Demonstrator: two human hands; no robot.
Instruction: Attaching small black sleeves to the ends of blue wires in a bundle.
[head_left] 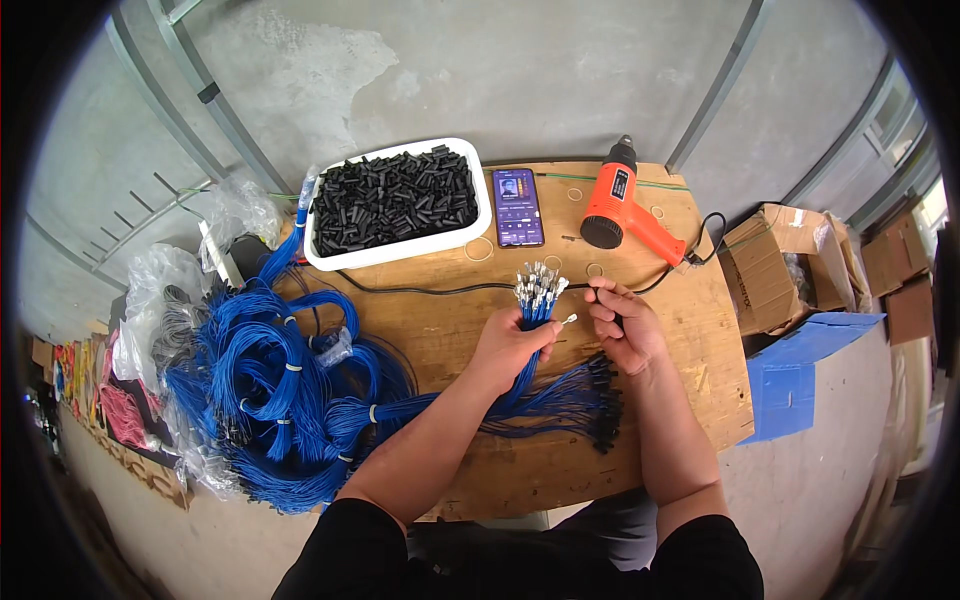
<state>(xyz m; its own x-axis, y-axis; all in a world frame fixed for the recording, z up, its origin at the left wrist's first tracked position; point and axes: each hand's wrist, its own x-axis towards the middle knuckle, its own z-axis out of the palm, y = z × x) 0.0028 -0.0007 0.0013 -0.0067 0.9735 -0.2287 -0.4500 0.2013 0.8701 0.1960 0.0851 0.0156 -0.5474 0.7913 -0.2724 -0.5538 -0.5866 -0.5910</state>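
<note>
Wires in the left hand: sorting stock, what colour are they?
Blue wires, clearest in the head view.

Our left hand (508,345) grips a bundle of blue wires (533,325), metal terminals up. At three o'clock, our right hand (622,325) pinches one wire. A white tray (330,258) sits at eleven.

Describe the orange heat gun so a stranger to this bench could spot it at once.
Start at the wooden tabletop and look to its far right corner. Just right of the dark smartphone with its lit screen lies the orange plastic heat gun, black nozzle pointing away from the person, black cord trailing from its handle. It is the only bright orange thing among blue wires and black parts.
</note>
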